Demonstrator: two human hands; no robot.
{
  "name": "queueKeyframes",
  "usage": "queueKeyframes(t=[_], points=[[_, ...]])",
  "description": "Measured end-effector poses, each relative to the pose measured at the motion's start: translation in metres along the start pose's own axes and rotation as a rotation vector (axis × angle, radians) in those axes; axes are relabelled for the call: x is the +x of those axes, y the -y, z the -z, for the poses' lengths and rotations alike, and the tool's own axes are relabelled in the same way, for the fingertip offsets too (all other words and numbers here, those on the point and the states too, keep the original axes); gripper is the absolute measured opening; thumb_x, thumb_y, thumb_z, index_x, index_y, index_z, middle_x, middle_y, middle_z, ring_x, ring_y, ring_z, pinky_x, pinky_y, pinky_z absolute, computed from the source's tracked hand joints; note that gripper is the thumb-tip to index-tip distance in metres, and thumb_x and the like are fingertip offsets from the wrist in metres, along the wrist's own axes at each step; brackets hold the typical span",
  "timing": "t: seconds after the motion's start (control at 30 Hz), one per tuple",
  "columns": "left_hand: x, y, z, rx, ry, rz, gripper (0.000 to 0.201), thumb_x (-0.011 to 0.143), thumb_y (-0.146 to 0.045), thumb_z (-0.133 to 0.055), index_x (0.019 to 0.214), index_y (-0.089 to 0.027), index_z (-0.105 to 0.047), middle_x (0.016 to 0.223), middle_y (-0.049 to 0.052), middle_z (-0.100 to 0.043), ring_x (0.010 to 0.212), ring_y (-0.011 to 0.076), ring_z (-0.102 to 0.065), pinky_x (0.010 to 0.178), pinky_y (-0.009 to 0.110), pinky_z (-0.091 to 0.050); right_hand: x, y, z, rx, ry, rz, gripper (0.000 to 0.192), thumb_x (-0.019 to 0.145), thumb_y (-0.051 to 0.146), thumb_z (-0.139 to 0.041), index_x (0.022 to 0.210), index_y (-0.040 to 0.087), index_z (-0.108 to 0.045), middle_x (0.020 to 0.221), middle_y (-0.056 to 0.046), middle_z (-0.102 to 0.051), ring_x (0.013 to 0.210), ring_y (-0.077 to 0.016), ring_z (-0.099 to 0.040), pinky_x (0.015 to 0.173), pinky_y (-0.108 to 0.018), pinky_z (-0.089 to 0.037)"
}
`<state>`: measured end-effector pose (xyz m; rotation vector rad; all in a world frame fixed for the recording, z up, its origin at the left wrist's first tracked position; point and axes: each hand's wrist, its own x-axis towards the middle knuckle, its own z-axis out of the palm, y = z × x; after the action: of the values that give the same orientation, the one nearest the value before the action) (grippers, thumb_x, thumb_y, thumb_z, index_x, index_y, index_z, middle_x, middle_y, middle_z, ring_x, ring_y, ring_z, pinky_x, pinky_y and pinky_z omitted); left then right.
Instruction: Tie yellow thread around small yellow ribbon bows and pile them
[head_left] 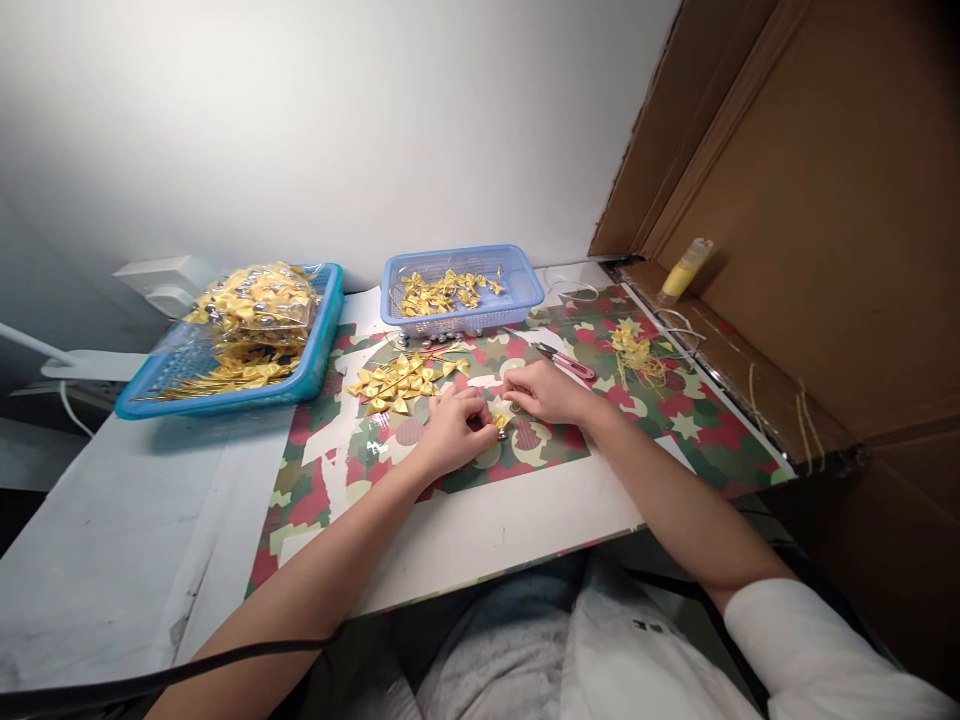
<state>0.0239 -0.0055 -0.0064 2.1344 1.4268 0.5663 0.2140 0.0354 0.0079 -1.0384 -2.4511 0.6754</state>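
Yellow ribbon bow [501, 420] sits pinched between both hands on the patterned tabletop [697, 440]: left hand [454, 428] clenched on it, right hand [546, 391] gripping its far side. Looks like mid-assembly; next likely needs a steady pinch. Loose bows [401, 380] just beside, small basket [459, 288] behind.

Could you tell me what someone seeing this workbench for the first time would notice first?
Probably all the yellow: a loose pile of yellow bows on the camouflage-patterned mat, more in the light blue basket by the wall, and bagged ones heaped in the turquoise basket on the left. In the middle, the left hand and right hand pinch one small bow between them.
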Motion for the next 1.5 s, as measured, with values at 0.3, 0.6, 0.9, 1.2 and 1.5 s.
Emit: queueKeyframes(t=[0.3,0.6,0.9,1.2,1.5], points=[[-0.001,0.0,-0.001,0.019,0.009,-0.048,0.013,0.075,-0.024,-0.055,0.064,-0.02,-0.061,0.077,0.003,-0.062,0.083,0.0219,-0.049,0.087,0.042,-0.029,0.002,-0.002,-0.003,-0.018,-0.073,-0.032,0.015,0.088,0.02,-0.055,0.074,0.016,-0.06,0.062,0.001,-0.057,0.057,-0.0117,-0.045,0.058,-0.023,-0.03],[-0.005,0.002,0.002,0.019,0.038,-0.161,0.004,0.075,-0.024,-0.055,0.076,-0.02,-0.058,0.085,0.001,-0.063,0.085,0.0203,-0.053,0.088,0.039,-0.03,-0.007,-0.009,0.015,0.056,-0.16,-0.127,0.024,0.087,0.029,-0.057,0.106,0.018,-0.067,0.083,-0.003,-0.065,0.071,-0.0152,-0.054,0.067,-0.027,-0.041],[-0.002,0.009,-0.001,0.177,-0.104,-0.338,0.022,0.084,-0.025,-0.054,0.104,-0.025,-0.063,0.107,0.005,-0.061,0.096,0.0228,-0.05,0.08,0.037,-0.033,-0.034,-0.024,0.026,-0.601,-0.171,-0.717,0.042,0.083,0.051,-0.058,0.102,0.014,-0.06,0.114,-0.017,-0.059,0.109,-0.0364,-0.049,0.088,-0.047,-0.038],[0.002,0.015,-0.002,0.231,-0.095,-0.382,0.014,0.089,-0.026,-0.053,0.096,-0.023,-0.065,0.1,0.002,-0.07,0.091,0.0208,-0.054,0.08,0.035,-0.035,-0.034,-0.023,0.026,-0.436,-0.097,-0.764,0.022,0.093,0.035,-0.046,0.094,0.015,-0.054,0.1,-0.015,-0.062,0.096,-0.0285,-0.057,0.076,-0.036,-0.04],[0.006,0.017,-0.001,0.186,-0.056,-0.438,0.015,0.09,-0.018,-0.048,0.09,-0.02,-0.062,0.089,0.004,-0.069,0.084,0.019,-0.055,0.077,0.032,-0.039,-0.058,0.02,0.037,0.012,0.031,-0.416,0.027,0.094,0.039,-0.038,0.087,0.021,-0.056,0.066,0.001,-0.06,0.06,-0.0142,-0.052,0.056,-0.025,-0.032]])
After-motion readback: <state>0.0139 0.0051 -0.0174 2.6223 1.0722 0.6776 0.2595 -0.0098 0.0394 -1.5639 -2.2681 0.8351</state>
